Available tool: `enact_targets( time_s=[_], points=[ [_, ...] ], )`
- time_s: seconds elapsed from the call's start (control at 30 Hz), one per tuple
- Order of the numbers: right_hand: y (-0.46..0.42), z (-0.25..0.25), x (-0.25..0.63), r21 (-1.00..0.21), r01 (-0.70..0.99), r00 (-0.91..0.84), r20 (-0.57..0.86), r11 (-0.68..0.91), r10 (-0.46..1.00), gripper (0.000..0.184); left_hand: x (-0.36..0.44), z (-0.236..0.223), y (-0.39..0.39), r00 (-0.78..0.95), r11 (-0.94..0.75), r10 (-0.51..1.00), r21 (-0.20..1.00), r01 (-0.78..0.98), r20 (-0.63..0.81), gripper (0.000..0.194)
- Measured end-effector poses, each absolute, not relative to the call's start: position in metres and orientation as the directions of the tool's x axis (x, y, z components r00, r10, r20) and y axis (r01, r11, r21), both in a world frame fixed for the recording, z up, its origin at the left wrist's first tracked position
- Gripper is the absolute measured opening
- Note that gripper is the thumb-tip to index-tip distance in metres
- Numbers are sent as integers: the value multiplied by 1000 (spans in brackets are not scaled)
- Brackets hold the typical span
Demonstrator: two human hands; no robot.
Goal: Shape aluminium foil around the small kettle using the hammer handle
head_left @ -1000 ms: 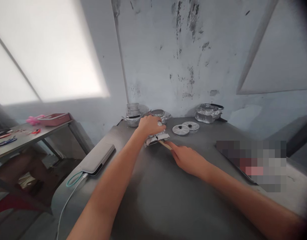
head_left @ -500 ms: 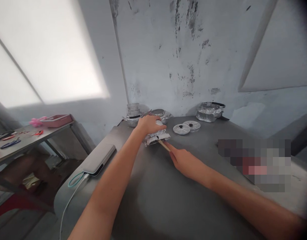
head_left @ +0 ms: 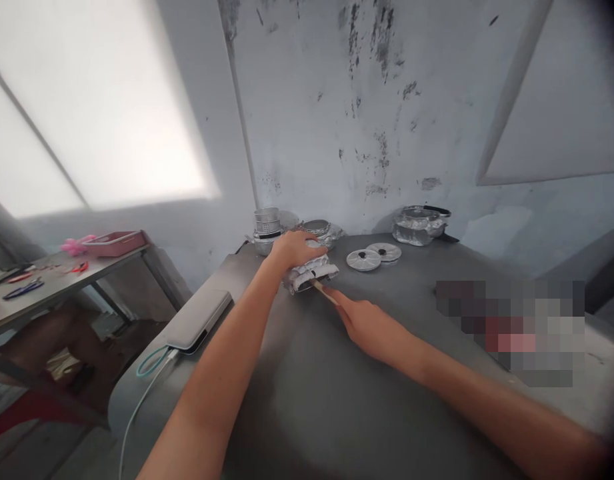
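Observation:
My left hand [head_left: 294, 249] presses down on a small foil-wrapped bundle [head_left: 313, 274] lying on the grey table [head_left: 337, 387], fingers curled over its top. My right hand [head_left: 371, 323] grips a thin wooden stick [head_left: 325, 293] whose far end goes into the bundle's near side. Both arms reach forward across the tabletop.
Stacked metal cups [head_left: 265, 224] and a foil container [head_left: 323, 231] stand behind the bundle. Two round lids [head_left: 373, 255] and a foil-covered pot [head_left: 419, 225] sit at the back right. A power bank [head_left: 197, 320] with a cable lies at the left edge. A side table [head_left: 51, 280] holds tools.
Both hands have stayed on the bundle and stick; the stick and right hand shifted slightly left and the view drifted a little.

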State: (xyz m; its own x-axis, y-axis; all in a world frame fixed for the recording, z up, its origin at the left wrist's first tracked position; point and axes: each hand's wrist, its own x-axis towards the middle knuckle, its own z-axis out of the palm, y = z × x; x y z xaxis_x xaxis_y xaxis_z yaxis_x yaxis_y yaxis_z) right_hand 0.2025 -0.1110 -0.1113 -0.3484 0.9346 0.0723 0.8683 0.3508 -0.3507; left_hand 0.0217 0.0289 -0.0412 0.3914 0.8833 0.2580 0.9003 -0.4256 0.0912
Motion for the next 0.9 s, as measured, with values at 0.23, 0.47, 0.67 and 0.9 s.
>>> enact_targets(
  time_s=[0.23,0.47,0.67,0.9],
  points=[
    [-111,-111,198,-312,890,-305,137,334,942,55,22,-45,34,376,-424,874,106,899,307,65],
    [-111,-116,197,-239,921,-304,50,306,952,55,21,-46,37,377,-432,867,114,895,326,63],
    [-111,-114,196,-272,898,-323,130,347,938,57,20,-41,29,400,-452,868,134,882,295,68],
    [-107,-124,198,-211,924,-307,92,320,947,56,18,-36,25,436,-479,870,185,858,232,77]
  ],
)
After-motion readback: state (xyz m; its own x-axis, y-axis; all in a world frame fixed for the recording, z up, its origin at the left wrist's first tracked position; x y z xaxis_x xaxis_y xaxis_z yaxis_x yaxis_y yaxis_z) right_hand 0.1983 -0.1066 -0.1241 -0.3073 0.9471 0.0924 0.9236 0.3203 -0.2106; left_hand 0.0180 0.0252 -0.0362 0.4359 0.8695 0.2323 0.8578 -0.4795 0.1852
